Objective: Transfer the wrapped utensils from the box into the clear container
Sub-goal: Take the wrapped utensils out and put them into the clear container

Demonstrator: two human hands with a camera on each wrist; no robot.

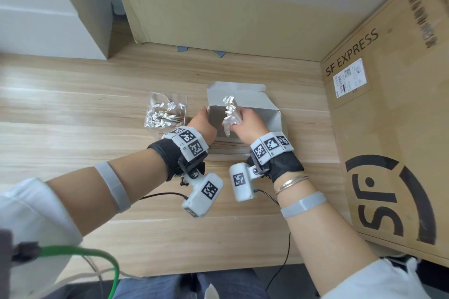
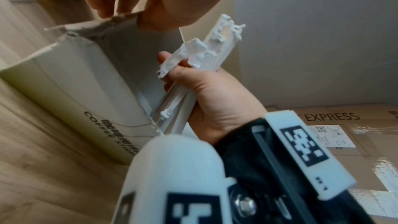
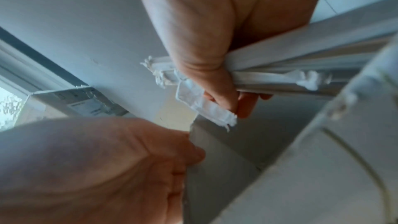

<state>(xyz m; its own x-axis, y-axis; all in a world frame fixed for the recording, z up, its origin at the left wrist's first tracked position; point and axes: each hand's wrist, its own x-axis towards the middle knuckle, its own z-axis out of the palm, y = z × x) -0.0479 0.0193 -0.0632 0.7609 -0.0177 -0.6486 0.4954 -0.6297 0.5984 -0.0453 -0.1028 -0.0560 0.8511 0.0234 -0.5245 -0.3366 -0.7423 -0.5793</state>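
Observation:
A small grey-white carton (image 1: 264,107) stands open on the wooden table. My left hand (image 1: 203,118) pinches its torn left wall edge (image 2: 120,19) between thumb and fingers. My right hand (image 1: 243,120) grips a bundle of white paper-wrapped utensils (image 1: 230,110), lifted partly out of the carton's mouth and tilted, frayed wrapper ends upward. The bundle (image 2: 210,54) runs through my right fist (image 3: 217,89), its lower end still inside the carton (image 2: 86,94). The clear container (image 1: 178,99) stands just left of the carton and holds several wrapped utensils.
A large SF EXPRESS cardboard box (image 1: 393,128) walls off the right side. Another big cardboard sheet (image 1: 218,7) stands behind the carton, and a white cabinet (image 1: 48,7) is at back left. Bare wooden tabletop (image 1: 73,109) lies left of the container and towards me.

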